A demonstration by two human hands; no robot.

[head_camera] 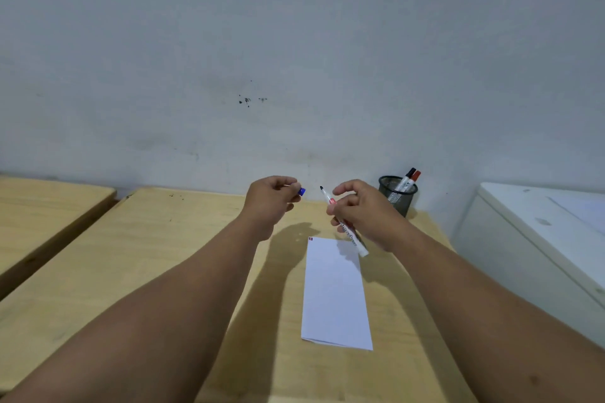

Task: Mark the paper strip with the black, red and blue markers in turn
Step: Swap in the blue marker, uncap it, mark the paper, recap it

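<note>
The left hand (pixel 271 199) had its fingers (pixel 288 188) closed on a blue cap (pixel 302 191), held clear of the bench (pixel 157 255). The right hand (pixel 363 213) gripped the uncapped blue marker (pixel 343 222), tip raised and pointing away from the person. The paper strip (pixel 335 294) lay flat on the bench, just below the right hand; a small red and dark mark showed at its far left corner. The black and red markers (pixel 409 177) stood in the mesh cup (pixel 397 195) by the wall. In my judgement, the marker needed turning tip-down, then a light stroke beside the existing mark, the free hand steadying the strip.
</note>
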